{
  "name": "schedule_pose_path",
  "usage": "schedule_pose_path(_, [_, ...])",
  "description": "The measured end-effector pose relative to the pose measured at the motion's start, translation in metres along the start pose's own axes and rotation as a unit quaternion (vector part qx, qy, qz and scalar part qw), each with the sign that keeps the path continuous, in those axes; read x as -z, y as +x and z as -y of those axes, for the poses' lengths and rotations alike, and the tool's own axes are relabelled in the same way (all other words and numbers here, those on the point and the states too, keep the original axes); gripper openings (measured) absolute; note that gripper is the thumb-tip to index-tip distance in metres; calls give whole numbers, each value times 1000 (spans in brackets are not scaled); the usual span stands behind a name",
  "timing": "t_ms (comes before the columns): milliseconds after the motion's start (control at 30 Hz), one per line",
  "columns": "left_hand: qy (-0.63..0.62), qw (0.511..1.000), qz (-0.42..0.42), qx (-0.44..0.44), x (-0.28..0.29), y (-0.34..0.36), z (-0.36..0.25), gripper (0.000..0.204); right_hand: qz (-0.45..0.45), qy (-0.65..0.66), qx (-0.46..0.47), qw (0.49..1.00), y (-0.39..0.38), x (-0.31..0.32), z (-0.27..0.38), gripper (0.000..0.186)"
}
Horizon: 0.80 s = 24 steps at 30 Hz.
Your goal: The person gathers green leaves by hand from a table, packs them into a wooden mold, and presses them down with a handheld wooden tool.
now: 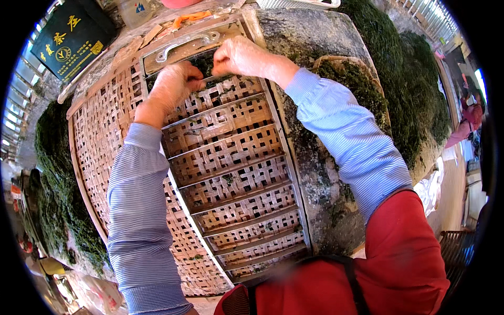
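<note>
Red clothing (315, 289) borders open compartments (231, 152), fingers (220, 67) near the handled edge (189, 51).

Workshop for handling plant matter, dark green heaps (415, 76), woven screen (107, 105), slatted frame (241, 198), stained slab (315, 31)

Tan woven mat (118, 102): flat plant strips, dry, matt, rough at crossings. Brown end board (193, 51) of long slatted frame (288, 157): worn, scuffed wood. Arched silvery handle (185, 42): metal, smooth, glossy. Grey table (315, 31): stone-like, blotched, matt. Striped blue-and-white sleeves (139, 210): fine-ribbed cloth, soft, matt.
</note>
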<state>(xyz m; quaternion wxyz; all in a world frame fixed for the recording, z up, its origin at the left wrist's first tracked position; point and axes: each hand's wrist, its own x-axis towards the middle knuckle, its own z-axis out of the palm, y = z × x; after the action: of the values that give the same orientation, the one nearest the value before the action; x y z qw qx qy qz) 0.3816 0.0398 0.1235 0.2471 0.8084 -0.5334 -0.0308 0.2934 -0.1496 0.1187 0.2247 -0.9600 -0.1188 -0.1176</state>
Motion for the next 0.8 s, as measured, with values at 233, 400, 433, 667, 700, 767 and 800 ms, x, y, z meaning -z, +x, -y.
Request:
schedule_pose_path(233, [83, 986, -27, 141, -15, 28, 10, 18, -182, -196, -32, 963, 35, 13, 37, 28])
schedule_pose_path(400, [31, 982, -121, 139, 28, 8, 11, 20, -166, -352, -48, 920, 57, -11, 24, 29])
schedule_pose_path(433, [45, 973, -185, 134, 35, 0, 13, 21, -156, -370, -58, 914, 53, -7, 31, 29])
schedule_pose_path(667, [188, 911, -365, -34, 22, -51, 11, 48, -151, -284, -1, 947, 17, -4, 55, 26])
schedule_pose_path(700, [187, 926, -322, -56, 14, -47, 6, 60, -125, -281, -6, 952, 11, -10, 47, 29])
schedule_pose_path(767, [215, 942, -251, -56, 3, -40, 0, 69, -152, -263, 26, 952, 8, -23, 25, 43])
schedule_pose_path(800, [224, 943, -237, -68, -3, -39, 10, 72, -136, -220, 1, 966, 7, -16, 34, 52])
